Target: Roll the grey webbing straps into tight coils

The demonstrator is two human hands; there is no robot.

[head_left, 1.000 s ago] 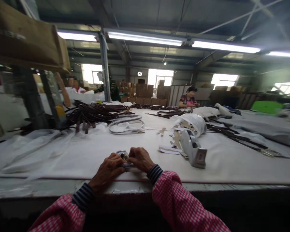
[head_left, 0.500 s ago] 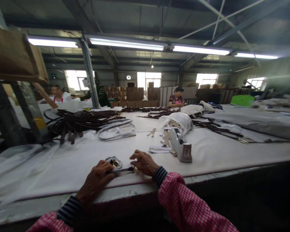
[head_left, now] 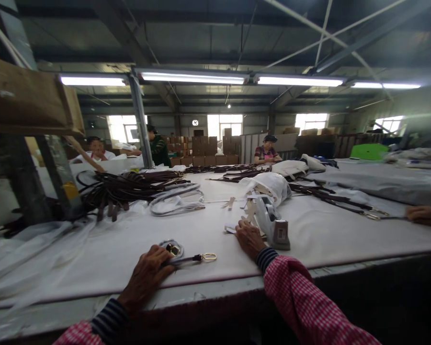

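Note:
Near the front edge of the white-covered table [head_left: 129, 258], my left hand [head_left: 149, 273] is closed on a coiled grey strap [head_left: 187, 260]. Gold hardware [head_left: 173, 249] sits on the coil, and the strap's free end carries a gold clasp [head_left: 209, 257] pointing right. My right hand [head_left: 250, 236] rests over the white and beige paper strips [head_left: 230, 230], just left of the tape dispenser [head_left: 280, 235]. Its fingertips are bent down at the strips; whether they grip one is not clear.
Dark straps [head_left: 129, 184] are heaped at the back left, with a grey looped strap [head_left: 175, 201] beside them. A plastic bag [head_left: 273, 184] lies behind the dispenser. Another person's hand [head_left: 425, 215] is at the right edge. Several people are across the table.
My right hand has left the gold clasp and moved right to the paper strips. My left hand stays on the coil. Another person's hand has appeared at the right, and the view has shifted slightly.

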